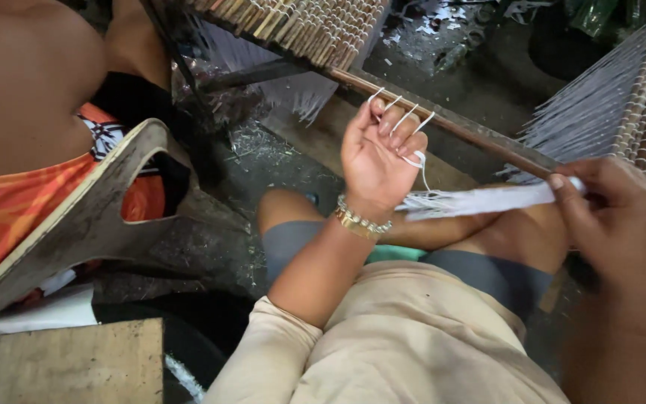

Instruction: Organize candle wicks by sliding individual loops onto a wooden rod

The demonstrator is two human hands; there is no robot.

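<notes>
Dark, dirty floor under me, with a bamboo slat mat up top and a wooden rod crossing in front. My left hand has white strings looped over curled fingers. My right hand has a closed grip on the white fibre bundle, held over my knees.

White threads, a brown rod, grey shorts, and orange patterned cloth.
</notes>
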